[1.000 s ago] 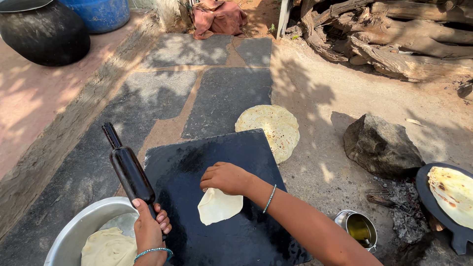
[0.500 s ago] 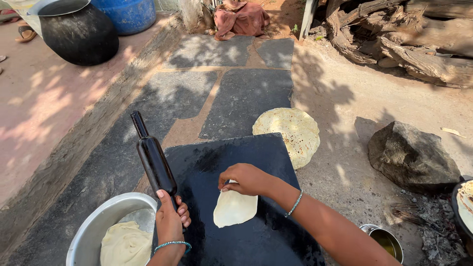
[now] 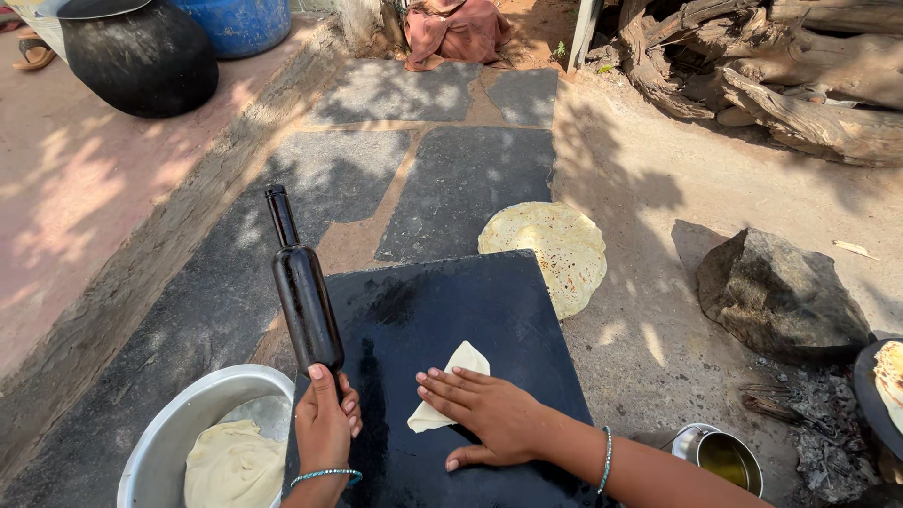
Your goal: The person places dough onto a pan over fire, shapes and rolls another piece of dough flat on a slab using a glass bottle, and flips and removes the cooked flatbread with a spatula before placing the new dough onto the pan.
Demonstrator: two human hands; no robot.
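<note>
My left hand (image 3: 326, 420) grips the near handle of a dark rolling pin (image 3: 303, 299), which stands tilted up over the left edge of a black stone slab (image 3: 442, 310). My right hand (image 3: 482, 412) lies flat, fingers spread, pressing a folded piece of pale dough (image 3: 455, 370) onto the slab. Only the dough's upper corner and left edge show from under my palm.
A metal bowl (image 3: 169, 435) with a lump of dough (image 3: 230, 466) sits at the lower left. A cooked flatbread (image 3: 550, 246) lies beyond the slab. A rock (image 3: 779, 293), a small metal cup of oil (image 3: 723, 458), a dark pan's edge (image 3: 877, 386), firewood (image 3: 790, 66), a black pot (image 3: 141, 58).
My right hand has folded the dough over and flattened onto it, moving nearer to me. The rolling pin has tipped more upright.
</note>
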